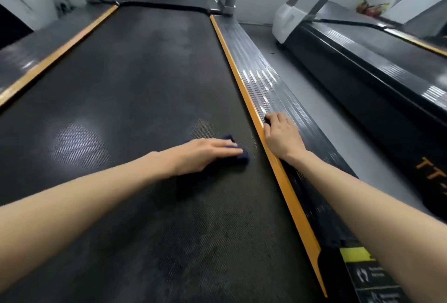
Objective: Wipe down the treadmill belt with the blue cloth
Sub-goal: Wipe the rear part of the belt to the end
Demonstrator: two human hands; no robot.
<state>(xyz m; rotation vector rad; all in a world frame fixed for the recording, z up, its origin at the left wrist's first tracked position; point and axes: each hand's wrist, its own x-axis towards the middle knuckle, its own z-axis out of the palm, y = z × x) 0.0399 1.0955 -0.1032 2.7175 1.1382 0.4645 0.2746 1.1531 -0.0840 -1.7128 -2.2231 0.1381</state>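
While the treadmill belt [121, 85] lay dark between its orange edges, the left hand [203, 155] pressed flat, fingers straight, on the blue cloth [244, 157], which sat on the belt's right part, near the right orange strip [242, 80]. Just past that strip the right hand [280, 135] rested on the ribbed side rail [261, 72], fingers curled, grasping nothing. A second treadmill [362, 65] stood farther right.

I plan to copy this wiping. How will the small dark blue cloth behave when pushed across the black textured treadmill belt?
The small dark blue cloth looks soft and bunched under the left hand, so probably floppy and light. The black textured treadmill belt likely drags on it, so it may crumple.
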